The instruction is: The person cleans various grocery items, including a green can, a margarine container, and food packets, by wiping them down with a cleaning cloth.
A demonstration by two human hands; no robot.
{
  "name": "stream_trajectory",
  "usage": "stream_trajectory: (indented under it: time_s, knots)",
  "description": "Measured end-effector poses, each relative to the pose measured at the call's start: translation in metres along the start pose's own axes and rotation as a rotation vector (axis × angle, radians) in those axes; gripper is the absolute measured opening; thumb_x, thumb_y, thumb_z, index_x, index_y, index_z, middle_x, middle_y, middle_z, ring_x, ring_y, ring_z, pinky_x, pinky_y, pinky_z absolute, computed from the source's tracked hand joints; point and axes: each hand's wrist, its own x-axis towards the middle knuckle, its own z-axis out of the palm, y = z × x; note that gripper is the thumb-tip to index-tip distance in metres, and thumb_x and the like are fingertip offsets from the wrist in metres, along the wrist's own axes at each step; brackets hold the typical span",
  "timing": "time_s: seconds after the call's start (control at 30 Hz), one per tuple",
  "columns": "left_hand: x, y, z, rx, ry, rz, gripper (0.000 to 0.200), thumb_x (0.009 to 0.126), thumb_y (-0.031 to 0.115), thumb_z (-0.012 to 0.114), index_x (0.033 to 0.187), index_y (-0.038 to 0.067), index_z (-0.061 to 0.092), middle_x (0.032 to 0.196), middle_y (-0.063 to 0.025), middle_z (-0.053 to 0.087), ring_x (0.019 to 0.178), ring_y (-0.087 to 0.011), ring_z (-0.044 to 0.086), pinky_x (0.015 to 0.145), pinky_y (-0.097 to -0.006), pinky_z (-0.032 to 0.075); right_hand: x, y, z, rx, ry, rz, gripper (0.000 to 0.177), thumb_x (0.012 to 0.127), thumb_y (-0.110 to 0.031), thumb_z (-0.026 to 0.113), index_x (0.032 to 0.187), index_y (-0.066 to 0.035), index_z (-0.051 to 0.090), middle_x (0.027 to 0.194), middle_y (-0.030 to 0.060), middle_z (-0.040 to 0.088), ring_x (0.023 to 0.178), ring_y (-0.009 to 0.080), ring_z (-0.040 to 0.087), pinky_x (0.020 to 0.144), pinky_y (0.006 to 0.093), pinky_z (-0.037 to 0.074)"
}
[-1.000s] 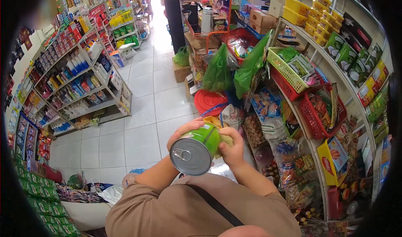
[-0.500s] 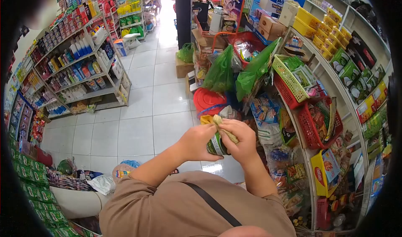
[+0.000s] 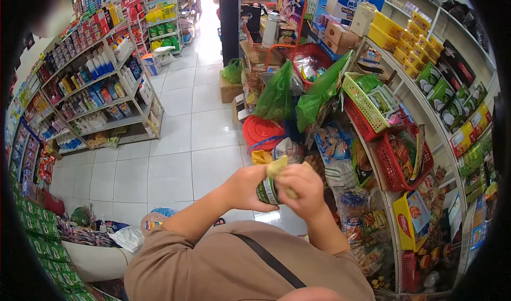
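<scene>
In front of my chest, my left hand (image 3: 246, 187) is wrapped round a dark green can (image 3: 268, 192) with a white band of lettering. The can is held slightly tilted. My right hand (image 3: 302, 188) grips a pale yellow cloth (image 3: 277, 166), bunched against the can's top and right side. Some of the cloth sticks out above my fingers, and its lower end shows beneath them. The right fingers are a little blurred, and the far side of the can is hidden.
A shelf rack (image 3: 109, 88) of bottles stands on the left. Along the right, shelves carry a red basket (image 3: 399, 173), a light green basket (image 3: 367, 109) and yellow tubs (image 3: 386, 27). Beyond my hands are a red lid (image 3: 261, 132) and green bags (image 3: 277, 96). A tiled aisle (image 3: 175, 125) runs ahead.
The cloth has shifted on the can, with its upper end now wider above my fingers. More of the can's lettering shows. My right hand has moved slightly and blurs; both hands still hold on.
</scene>
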Motion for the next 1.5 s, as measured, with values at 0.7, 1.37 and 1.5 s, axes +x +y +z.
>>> stream_trajectory:
  time_s: [0.7,1.37,1.5]
  knots:
    - [0.018,0.016,0.040,0.045,0.103,-0.238,0.084,0.056,0.030,0.080,0.127,0.004,0.042,0.107,-0.0171,0.059,0.095,-0.0300,0.060,0.085,-0.0340,0.046,-0.031,0.037,-0.054,0.229,-0.176,0.030,0.016,0.063,-0.004,0.068,0.078,-0.005,0.063,0.076,0.0105,0.061,0.072,0.0277,0.059,0.068,0.0341,0.047]
    - [0.017,-0.015,0.102,-1.142,0.235,-0.318,0.095,0.058,0.036,0.083,0.131,-0.001,0.033,0.121,-0.0091,0.050,0.112,-0.0174,0.047,0.098,-0.0324,0.035,-0.095,0.093,-0.036,0.226,-0.049,0.266,0.083,0.069,-0.051,0.069,0.126,0.003,0.042,0.128,0.0221,0.039,0.126,0.0425,0.030,0.103,0.0478,0.025]
    - [0.044,-0.019,0.094,-1.047,0.302,-0.196,0.098,0.055,0.040,0.085,0.129,-0.001,0.035,0.118,-0.0089,0.051,0.110,-0.0188,0.049,0.097,-0.0329,0.036,-0.075,0.078,-0.041,0.319,-0.129,0.345,0.098,0.054,-0.033,0.085,0.130,0.003,0.034,0.128,0.0228,0.039,0.121,0.0385,0.039,0.099,0.0431,0.034]
